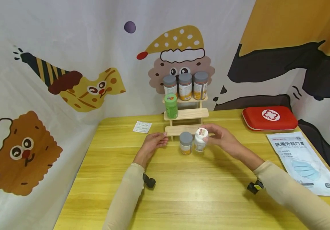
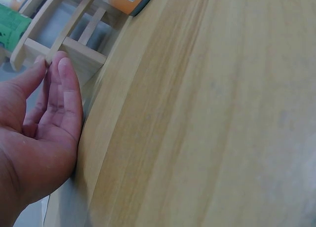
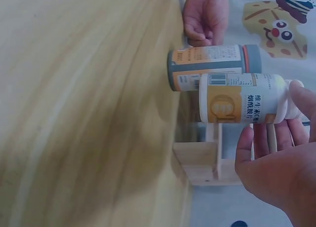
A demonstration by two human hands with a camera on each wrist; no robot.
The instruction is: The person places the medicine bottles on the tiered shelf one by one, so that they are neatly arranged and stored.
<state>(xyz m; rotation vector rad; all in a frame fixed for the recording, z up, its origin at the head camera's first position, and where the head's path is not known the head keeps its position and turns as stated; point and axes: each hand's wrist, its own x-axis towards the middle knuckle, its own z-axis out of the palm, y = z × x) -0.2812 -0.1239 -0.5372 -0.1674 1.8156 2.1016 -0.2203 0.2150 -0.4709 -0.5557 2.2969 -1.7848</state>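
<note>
My right hand grips a white pill bottle by its cap and neck. The right wrist view shows its orange-and-white label, with the thumb on the cap. Close beside it stands a grey-capped bottle on the table, in front of the stepped wooden rack. With thumb and fingertips my left hand pinches the left end of the rack's lowest step. A green bottle sits on the middle step, at its left end. Three grey-capped bottles line the top step.
A red first-aid case lies at the back right of the wooden table. In front of it is a face mask packet. A small white sachet lies left of the rack. A printed curtain hangs behind.
</note>
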